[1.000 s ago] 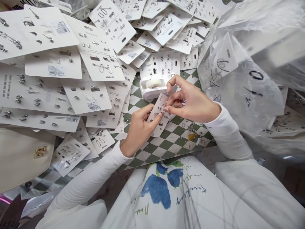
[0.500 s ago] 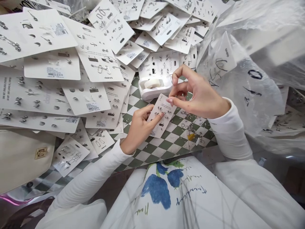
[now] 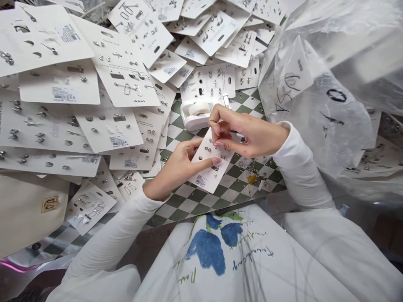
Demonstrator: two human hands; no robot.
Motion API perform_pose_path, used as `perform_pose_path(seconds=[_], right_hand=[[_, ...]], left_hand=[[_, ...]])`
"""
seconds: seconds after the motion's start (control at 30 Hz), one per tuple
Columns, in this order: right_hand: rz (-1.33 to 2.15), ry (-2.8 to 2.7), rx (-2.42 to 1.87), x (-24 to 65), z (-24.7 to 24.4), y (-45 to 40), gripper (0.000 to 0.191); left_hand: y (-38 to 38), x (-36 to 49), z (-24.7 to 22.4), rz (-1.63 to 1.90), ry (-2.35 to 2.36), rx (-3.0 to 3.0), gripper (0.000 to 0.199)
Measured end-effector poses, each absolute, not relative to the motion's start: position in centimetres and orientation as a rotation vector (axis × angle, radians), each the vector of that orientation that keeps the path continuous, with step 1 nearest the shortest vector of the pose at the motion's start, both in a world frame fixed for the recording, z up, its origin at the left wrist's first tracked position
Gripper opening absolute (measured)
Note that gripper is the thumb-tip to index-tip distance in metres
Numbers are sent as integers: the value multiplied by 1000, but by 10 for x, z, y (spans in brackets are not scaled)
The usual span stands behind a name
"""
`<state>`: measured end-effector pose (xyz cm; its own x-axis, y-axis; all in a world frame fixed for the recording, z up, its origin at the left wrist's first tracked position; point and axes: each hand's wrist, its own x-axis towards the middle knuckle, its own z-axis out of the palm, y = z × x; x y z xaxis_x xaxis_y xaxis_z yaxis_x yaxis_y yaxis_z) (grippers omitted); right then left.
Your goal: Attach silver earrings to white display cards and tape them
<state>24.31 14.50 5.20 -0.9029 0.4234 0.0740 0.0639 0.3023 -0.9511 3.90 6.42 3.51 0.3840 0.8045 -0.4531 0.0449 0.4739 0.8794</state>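
Observation:
My left hand grips a white earring card by its left side, thumb across the front and fingers behind. Small metal studs sit in rows on the card, and a barcode label is near its lower end. Over the card's upper part, my right hand is closed in a pinch, its fingertips at or just above the surface. Whatever it pinches is too small or hidden to make out. Just beyond the card stands a white tape dispenser with a roll of tape in it.
Overlapping jewelry cards are heaped at the left and back. Clear plastic bags bulge at the right. Loose metal pieces and a yellow scrap lie on the checkered tabletop. A cream bag with a gold clasp is at left.
My right hand has come left and down, closer over the card. The card has shifted slightly toward me, and my left thumb now lies flatter across it.

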Motion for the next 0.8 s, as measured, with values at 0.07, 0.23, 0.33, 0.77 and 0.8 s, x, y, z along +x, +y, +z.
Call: perform_pose_path(seconds=[0.07, 0.23, 0.33, 0.77, 0.8], right_hand=[[1632, -2253, -427, 243, 54, 144, 31], [1582, -2285, -415, 242, 56, 141, 31], [1555, -2324, -428, 241, 56, 140, 33], [1435, -2407, -446, 241, 54, 140, 33], [1431, -2413, -445, 241, 54, 140, 32]], left_hand=[[65, 39, 35, 597, 1093, 999, 27], [66, 39, 36, 615, 1091, 1059, 21], [66, 38, 35, 622, 1088, 1089, 19], [66, 38, 35, 625, 1082, 1074, 20], [66, 38, 35, 641, 1070, 1089, 18]])
